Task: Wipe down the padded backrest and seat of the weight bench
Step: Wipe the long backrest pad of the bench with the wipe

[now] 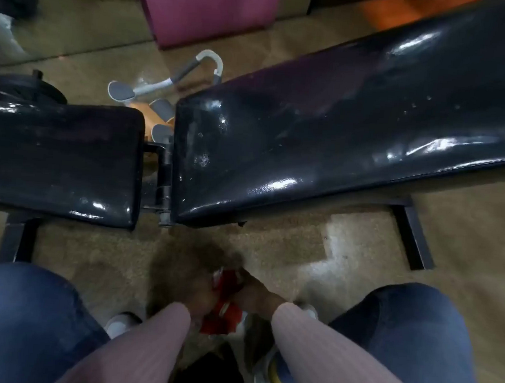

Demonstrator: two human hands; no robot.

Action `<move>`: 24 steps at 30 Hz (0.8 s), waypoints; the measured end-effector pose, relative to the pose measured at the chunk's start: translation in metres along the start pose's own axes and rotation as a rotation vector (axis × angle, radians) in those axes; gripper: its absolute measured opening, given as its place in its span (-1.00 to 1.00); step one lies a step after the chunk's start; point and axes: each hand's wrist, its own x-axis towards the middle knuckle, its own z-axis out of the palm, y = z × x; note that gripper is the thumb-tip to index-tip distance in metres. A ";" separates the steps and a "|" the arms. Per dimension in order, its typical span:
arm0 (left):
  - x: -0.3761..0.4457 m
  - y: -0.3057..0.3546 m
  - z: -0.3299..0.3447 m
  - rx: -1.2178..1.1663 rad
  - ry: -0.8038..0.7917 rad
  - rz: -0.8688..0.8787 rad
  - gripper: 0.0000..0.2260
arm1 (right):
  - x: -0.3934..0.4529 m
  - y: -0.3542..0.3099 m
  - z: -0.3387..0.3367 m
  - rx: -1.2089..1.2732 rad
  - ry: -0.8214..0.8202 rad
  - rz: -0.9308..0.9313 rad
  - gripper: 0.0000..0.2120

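The weight bench lies across the view: its black padded seat at the left, its long glossy black backrest slanting up to the right, with a metal hinge between them. Below the bench, near the floor between my knees, both hands are blurred. My left hand and my right hand are together on a red cloth with some white on it. Both hands are well apart from the pads. Pink sleeves cover my forearms.
A grey and white exercise device with orange parts lies on the floor behind the hinge. A magenta box stands further back. A dark weight plate sits behind the seat. The bench frame's legs rest on brown carpet.
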 end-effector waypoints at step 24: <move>-0.038 0.098 -0.021 0.354 0.180 0.476 -0.91 | -0.090 -0.046 -0.042 0.279 0.524 -0.299 -0.83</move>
